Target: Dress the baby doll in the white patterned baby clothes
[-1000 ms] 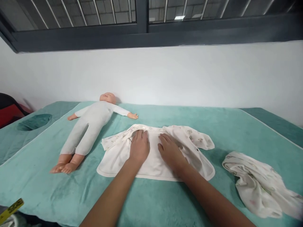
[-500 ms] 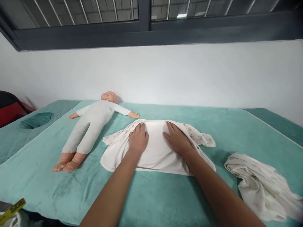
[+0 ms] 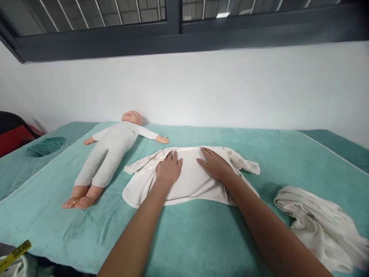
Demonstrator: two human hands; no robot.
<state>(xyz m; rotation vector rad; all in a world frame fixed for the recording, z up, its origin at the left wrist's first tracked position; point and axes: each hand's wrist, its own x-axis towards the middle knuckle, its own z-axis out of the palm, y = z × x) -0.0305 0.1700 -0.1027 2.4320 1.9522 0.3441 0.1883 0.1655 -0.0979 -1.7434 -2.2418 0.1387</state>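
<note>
A white baby garment [image 3: 188,181] with a small print lies spread on the teal bed cover [image 3: 184,234]. My left hand [image 3: 168,169] rests flat on its left half, fingers stretched out. My right hand [image 3: 215,165] lies flat on its right half, fingers also out. Both palms press the cloth down and neither grips it. A baby doll [image 3: 111,150] in a pale grey suit lies on its back to the left of the garment, head toward the wall.
A crumpled white printed cloth [image 3: 319,223] lies at the right near the bed's edge. A white wall rises behind the bed under a dark window frame [image 3: 173,38]. A red and black object [image 3: 13,134] sits at far left. A yellow strip [image 3: 14,254] shows at bottom left.
Both hands slid up the garment toward the wall and apart, smoothing it flat. The garment's folded middle now looks smoother. The doll and the crumpled cloth have not moved.
</note>
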